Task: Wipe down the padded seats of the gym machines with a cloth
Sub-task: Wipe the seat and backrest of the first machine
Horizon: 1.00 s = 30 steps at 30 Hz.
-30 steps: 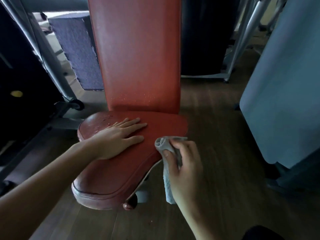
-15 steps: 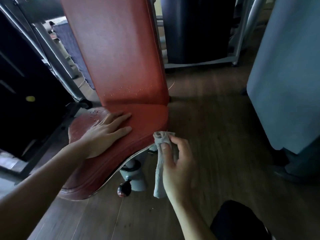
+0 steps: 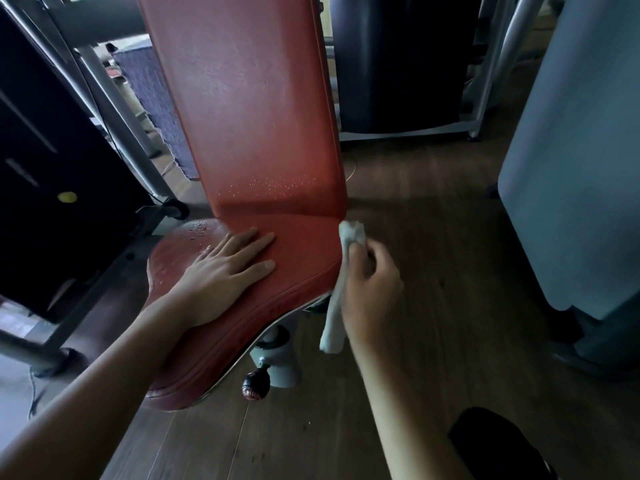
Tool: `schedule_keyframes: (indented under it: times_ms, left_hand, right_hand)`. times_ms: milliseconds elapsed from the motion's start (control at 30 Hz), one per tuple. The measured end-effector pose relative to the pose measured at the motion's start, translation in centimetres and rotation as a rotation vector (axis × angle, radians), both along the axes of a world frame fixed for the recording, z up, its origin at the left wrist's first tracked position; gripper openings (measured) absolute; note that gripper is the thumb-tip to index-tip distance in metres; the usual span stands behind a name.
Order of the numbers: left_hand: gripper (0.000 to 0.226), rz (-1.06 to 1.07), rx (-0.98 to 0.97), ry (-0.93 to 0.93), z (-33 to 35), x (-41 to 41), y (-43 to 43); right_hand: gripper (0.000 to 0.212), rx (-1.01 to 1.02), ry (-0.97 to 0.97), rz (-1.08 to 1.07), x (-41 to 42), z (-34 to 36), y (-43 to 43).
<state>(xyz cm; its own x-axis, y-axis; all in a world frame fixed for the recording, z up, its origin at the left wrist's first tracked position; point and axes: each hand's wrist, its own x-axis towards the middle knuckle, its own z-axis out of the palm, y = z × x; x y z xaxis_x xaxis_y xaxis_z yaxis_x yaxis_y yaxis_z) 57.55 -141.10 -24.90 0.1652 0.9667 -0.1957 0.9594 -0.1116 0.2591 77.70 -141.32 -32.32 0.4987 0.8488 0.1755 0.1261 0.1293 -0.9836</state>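
I see the red padded seat (image 3: 298, 258) in front of me, scuffed and speckled with droplets at its far left. My left hand (image 3: 221, 271) lies flat on it, fingers straight. My right hand (image 3: 370, 292) grips a pale bunched cloth (image 3: 351, 233) at the seat's right edge.

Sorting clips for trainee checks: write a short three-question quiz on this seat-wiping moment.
1. True or false: the left hand lies flat on the red seat.
2. Which hand grips the cloth? A: left. B: right.
3. Fill in: small droplets speckle the bottom of the red ____.
Key: 1 true. 2 B, the right hand. 3 backrest.
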Motion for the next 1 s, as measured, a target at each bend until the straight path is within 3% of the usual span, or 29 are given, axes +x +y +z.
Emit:
schedule_keyframes:
  times_ms: [100,333,500,733,1000]
  left_hand:
    - [0.082,0.027,-0.012,0.002,-0.5,-0.2,0.1]
    - [0.061,0.039,-0.061,0.092,-0.9,0.9,2.1]
    - [0.061,0.035,-0.059,0.103,-0.9,0.7,2.1]
    - [0.057,0.053,-0.011,0.008,-0.8,0.3,1.5]
    - [0.060,0.057,0.093,-0.126,-1.2,-0.9,-0.3]
  right_hand:
    - [0.012,0.091,-0.001,-0.073,-1.2,-1.0,-3.0]
    - [0.022,-0.105,-0.110,0.128,1.7,0.9,4.2]
    - [0.017,0.009,-0.152,0.088,0.9,-0.4,-0.4]
    - [0.024,-0.080,-0.376,0.148,1.3,1.9,5.6]
    - [0.014,0.082,-0.588,0.116,1.1,2.3,0.6]
